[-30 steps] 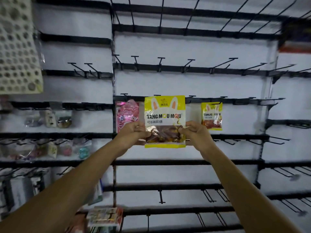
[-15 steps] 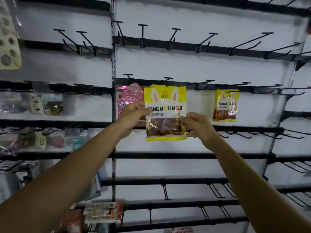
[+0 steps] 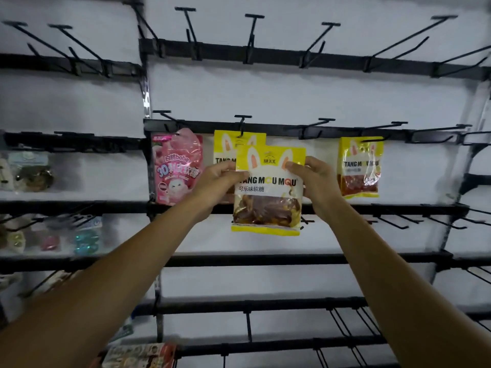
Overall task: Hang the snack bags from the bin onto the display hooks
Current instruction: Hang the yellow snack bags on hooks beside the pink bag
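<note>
**A:** Where's the bag?

**B:** The yellow snack bag (image 3: 268,192) is up against the rack, not hooked yet. It overlaps a twin bag (image 3: 228,144) already hanging on the centre hook (image 3: 241,124).

**A:** What's changed?

**B:** You've slid both grips from its lower sides up to the top corners, & the twin has come into view behind. Prob. means you're lining the top up w/ a hook.

**A:** Grips?

**B:** Your left grip (image 3: 218,181) & right grip (image 3: 316,179) each pinch an upper edge, thumbs in front. A pink bag (image 3: 176,166) hangs to the left.
</note>
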A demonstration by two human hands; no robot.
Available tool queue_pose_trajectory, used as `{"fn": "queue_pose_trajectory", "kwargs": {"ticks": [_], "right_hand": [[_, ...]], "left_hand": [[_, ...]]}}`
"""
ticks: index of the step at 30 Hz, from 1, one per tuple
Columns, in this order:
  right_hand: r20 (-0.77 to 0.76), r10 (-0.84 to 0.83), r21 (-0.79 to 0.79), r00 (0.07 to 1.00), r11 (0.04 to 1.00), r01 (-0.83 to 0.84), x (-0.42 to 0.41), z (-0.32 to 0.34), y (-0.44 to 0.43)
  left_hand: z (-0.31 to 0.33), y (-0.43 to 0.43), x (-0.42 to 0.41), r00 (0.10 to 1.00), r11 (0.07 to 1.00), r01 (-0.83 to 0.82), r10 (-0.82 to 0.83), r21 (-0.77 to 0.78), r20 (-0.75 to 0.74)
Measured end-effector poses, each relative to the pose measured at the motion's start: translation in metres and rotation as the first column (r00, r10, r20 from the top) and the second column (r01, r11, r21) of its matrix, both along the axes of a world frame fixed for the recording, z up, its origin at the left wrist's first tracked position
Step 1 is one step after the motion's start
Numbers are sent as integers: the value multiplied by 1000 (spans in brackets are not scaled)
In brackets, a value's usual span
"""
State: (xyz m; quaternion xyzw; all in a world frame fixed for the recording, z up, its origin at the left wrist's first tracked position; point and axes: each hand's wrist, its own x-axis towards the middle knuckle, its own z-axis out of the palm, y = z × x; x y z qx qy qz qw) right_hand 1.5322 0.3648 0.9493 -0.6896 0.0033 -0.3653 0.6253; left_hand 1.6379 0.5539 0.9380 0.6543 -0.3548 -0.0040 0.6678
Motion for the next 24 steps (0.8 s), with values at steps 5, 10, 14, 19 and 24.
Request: {"fn": "queue_pose_trajectory", "kwargs": {"ticks": [5,10,14,19,24], "right_hand": [[-12,-84,-57,996,995,84,-10,8,-56],[43,-133,-99,990,986,137,-14,24,-100],[157,-89,-110,984,988,107,-12,39,-119],[172,-114,-168,978,975,143,8,48,-137],[198,-106,-226,974,963,150,31,41,-143]], "left_hand": [[16,-56,-2,999,996,34,-33,-88,21],[41,-113,-9,987,992,-4,24,-127,156],[58,-137,-5,977,981,-49,87,-189,195],[67,-143,6,971,971,-110,150,-210,186],[62,-144,19,973,964,-161,191,-213,130]]}}
